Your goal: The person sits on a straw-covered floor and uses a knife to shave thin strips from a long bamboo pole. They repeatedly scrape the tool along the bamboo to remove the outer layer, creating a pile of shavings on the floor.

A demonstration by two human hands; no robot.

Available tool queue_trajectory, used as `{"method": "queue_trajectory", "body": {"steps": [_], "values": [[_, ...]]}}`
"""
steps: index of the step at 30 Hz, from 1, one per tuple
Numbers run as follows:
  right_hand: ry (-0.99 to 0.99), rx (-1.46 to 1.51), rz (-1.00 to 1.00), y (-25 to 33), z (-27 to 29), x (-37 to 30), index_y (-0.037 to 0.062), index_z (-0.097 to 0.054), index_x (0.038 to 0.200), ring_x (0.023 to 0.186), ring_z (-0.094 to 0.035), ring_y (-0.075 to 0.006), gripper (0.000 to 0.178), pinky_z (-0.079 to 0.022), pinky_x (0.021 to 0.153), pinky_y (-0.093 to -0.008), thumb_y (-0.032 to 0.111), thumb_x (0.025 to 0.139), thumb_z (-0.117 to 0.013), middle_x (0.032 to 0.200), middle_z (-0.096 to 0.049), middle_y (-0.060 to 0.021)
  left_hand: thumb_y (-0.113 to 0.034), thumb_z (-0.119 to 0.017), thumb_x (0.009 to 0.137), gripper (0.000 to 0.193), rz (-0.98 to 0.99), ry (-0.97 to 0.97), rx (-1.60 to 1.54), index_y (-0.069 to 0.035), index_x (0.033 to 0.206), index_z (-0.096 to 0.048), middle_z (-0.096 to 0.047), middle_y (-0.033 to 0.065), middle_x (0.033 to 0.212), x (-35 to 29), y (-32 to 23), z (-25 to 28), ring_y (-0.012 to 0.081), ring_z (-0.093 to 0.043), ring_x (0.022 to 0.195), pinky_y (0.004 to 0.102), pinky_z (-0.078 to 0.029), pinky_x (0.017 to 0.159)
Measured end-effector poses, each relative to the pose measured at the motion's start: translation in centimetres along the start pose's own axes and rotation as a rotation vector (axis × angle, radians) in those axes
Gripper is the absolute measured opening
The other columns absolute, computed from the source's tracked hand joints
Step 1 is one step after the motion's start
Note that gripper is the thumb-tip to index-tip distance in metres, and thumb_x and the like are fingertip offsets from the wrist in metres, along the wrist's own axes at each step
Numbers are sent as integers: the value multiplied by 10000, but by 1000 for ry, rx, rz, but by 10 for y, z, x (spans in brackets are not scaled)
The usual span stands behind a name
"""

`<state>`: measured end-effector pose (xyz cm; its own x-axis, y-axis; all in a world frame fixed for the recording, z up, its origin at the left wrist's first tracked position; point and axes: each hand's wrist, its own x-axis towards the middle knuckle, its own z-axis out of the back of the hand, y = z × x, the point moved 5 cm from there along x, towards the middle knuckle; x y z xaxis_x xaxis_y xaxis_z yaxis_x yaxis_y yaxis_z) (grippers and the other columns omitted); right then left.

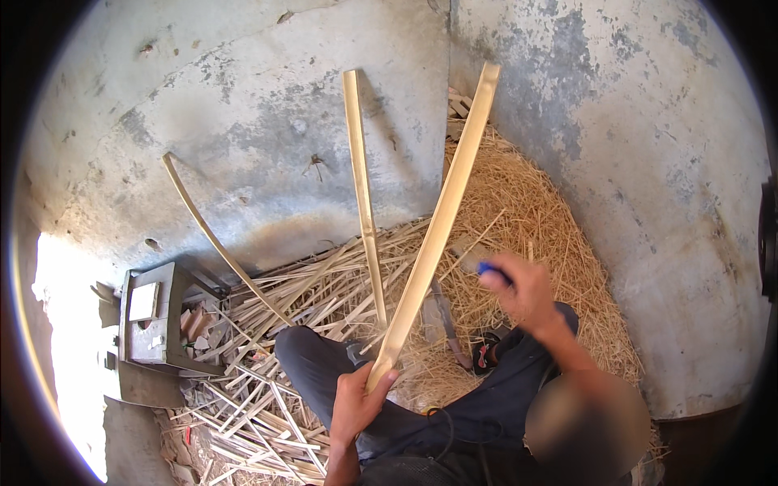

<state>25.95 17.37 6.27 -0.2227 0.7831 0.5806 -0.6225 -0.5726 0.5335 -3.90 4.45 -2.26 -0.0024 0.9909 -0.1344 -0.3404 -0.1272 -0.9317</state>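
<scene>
One strip: likely light, stiff; best held at near end, where left hand grips. Right hand closed around blue object.

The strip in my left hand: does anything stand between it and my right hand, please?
Nothing loose is visible between the strip and the right hand. Only the blue object held in that hand sits on the side facing the strip; straw shows behind.

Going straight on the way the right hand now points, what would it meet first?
Probably the long pale strip, with the blue object in the right hand leading; depth is unclear, so it might miss.
</scene>
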Motion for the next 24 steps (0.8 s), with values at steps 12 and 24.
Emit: {"method": "queue_trajectory", "body": {"steps": [12, 24], "values": [[-13, -41, 163, 52, -34, -36, 101, -776, 1050, 581, -664, -219, 324, -518, 518, -350, 399, 930, -813, 762, -674, -45, -227, -785, 997, 281, -228, -52, 141, 31, 1096, -737, -692, 213, 721, 12, -70, -13, 361, -682, 573, 390, -500, 551], [-25, -106, 164, 38, -18, -24, 122, -786, 985, 571, -668, -218, 306, -512, 510, -342, 416, 908, -824, 760, -707, -38, -241, -763, 1011, 282, -133, -12, 171, 33, 1068, -731, -648, 221, 648, 1, -57, -13, 382, -680, 569, 409, -479, 533]]}}
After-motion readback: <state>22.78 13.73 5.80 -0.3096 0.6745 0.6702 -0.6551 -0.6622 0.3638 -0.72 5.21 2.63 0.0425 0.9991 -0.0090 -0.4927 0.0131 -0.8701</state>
